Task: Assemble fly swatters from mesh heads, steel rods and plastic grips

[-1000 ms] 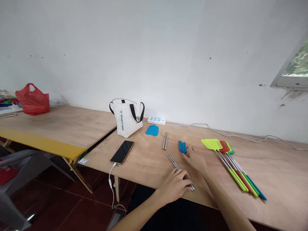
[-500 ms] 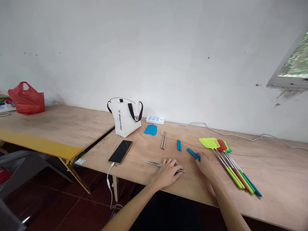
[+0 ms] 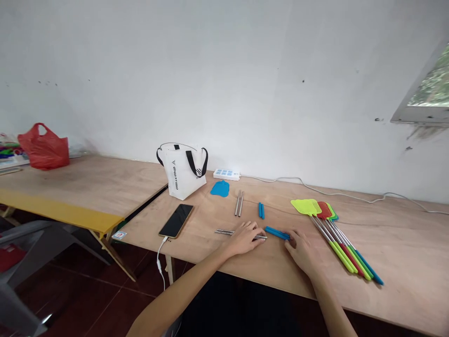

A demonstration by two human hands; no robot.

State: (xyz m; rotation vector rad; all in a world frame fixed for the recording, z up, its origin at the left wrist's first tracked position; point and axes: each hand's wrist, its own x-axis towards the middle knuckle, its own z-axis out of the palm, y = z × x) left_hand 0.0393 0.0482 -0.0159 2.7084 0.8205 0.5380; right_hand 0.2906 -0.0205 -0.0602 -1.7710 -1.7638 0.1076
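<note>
My left hand [image 3: 245, 238] is palm down over several thin metal rods [image 3: 224, 231], its fingers curled across them on the table. The rods poke out on both sides of the hand. Between thumb and fingers, my right hand [image 3: 300, 250] grips the right end of a pair of blue tubular handles [image 3: 276, 232], which lie almost sideways. Behind them rest two short blue tubes [image 3: 261, 210] and a pair of thicker metal tubes [image 3: 239, 203]. A blue fly swatter head [image 3: 220, 188] lies flat further back.
Several fly swatters [image 3: 342, 248] in yellow, red, green and blue lie together at right. A phone [image 3: 176, 221] on a white cable, a white bag [image 3: 184, 175] and a power strip [image 3: 226, 174] are on the left half. A red plastic bag [image 3: 47, 149] stands on the neighbouring table.
My right hand has drawn the blue handles nearer and turned them flatter, toward the left hand. My left hand and the metal rods have shifted slightly away from the front edge.
</note>
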